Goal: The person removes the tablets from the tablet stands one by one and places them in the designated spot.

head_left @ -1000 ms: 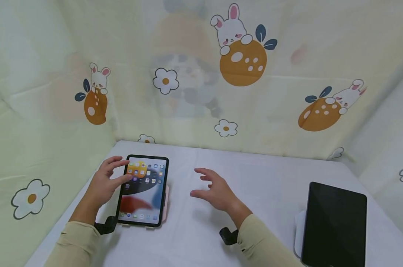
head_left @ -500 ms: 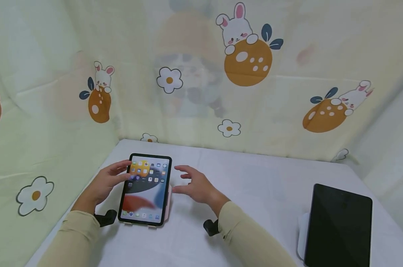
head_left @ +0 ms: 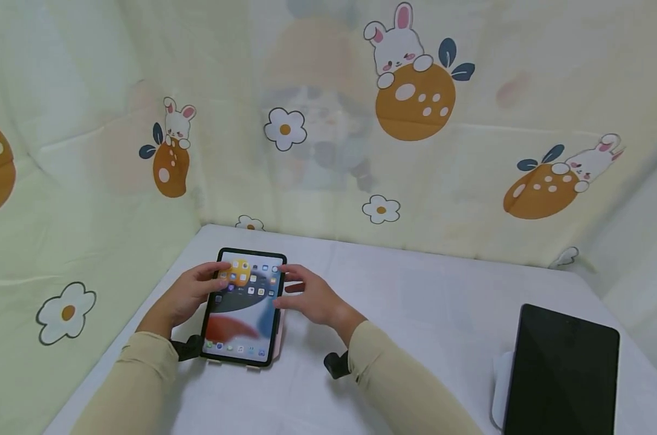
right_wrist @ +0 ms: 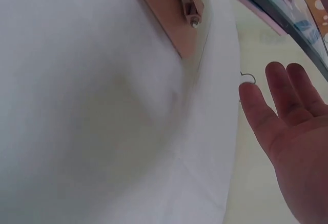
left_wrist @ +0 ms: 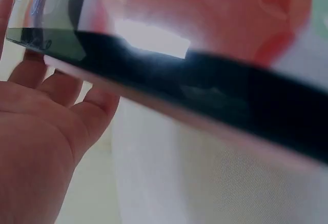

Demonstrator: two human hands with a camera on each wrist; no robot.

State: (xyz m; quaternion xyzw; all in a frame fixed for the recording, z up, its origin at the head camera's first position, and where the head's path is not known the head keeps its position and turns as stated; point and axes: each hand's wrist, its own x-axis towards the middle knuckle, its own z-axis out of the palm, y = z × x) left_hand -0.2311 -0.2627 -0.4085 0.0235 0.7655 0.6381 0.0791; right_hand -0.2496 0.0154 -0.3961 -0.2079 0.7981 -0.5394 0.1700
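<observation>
A small tablet (head_left: pixel 245 308) with a lit home screen leans on a pink stand (head_left: pixel 281 329) at the table's left. My left hand (head_left: pixel 194 294) holds its upper left edge. In the left wrist view the thumb lies on the screen side and the fingers (left_wrist: pixel 61 88) reach behind the tablet's dark edge (left_wrist: pixel 205 85). My right hand (head_left: pixel 306 296) is at the tablet's right edge, its fingertips touching the upper right rim. The right wrist view shows that hand (right_wrist: pixel 294 131) with straight fingers beside the pink stand (right_wrist: pixel 169 14).
A larger tablet (head_left: pixel 562 371) with a dark screen leans on a white stand (head_left: pixel 499 380) at the right front. A white cloth covers the table (head_left: pixel 415 314). A curtain printed with rabbits and flowers (head_left: pixel 328 121) closes in the back and both sides.
My right hand has moved left across the table to the small tablet's right edge. The left hand has stayed at the left edge.
</observation>
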